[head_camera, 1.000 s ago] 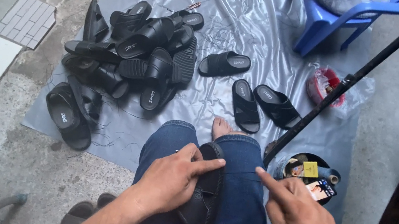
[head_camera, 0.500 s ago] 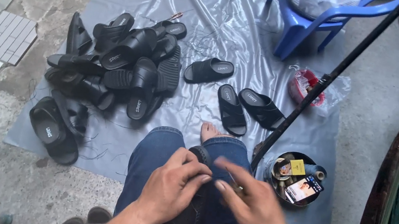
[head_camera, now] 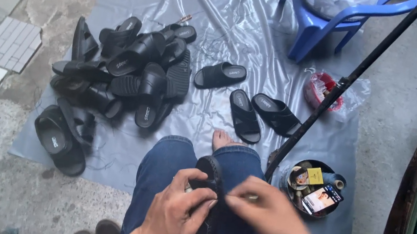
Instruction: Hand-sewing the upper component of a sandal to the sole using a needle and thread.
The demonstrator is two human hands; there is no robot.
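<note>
the left hand [head_camera: 177, 214] wraps around a black slide sandal [head_camera: 207, 202] that stands on edge on the person's lap, fingers curled over its upper side and thumb pressing from the near side, so the sandal is pinned against the jeans [head_camera: 165, 166] and its edge faces up where both hands can reach it. the right hand [head_camera: 265, 215] comes in from the other side, its thumb and forefinger pinched nearly shut just beside the left fingertips at the sandal's edge; something small and pale seems to sit in that pinch, maybe a needle or thread, but it is too small to tell. the rest of its fingers are loosely folded.

beyond the fingers, a bare foot [head_camera: 224, 139] pokes out past the knee onto a grey plastic sheet [head_camera: 234, 36] spread over the concrete. farther out and left of the left hand lies a heap of black sandals [head_camera: 130, 72], and past the right fingertips three more sandals [head_camera: 248, 104] lie singly, apart from the heap as if sorted. just right of the right hand a round tin [head_camera: 315, 190] holds spools and small oddments, within easy reach. a dark pole [head_camera: 352, 79] slants up from beside the tin, past a red-rimmed bag [head_camera: 324, 92], toward a blue plastic chair [head_camera: 335, 14].
</note>
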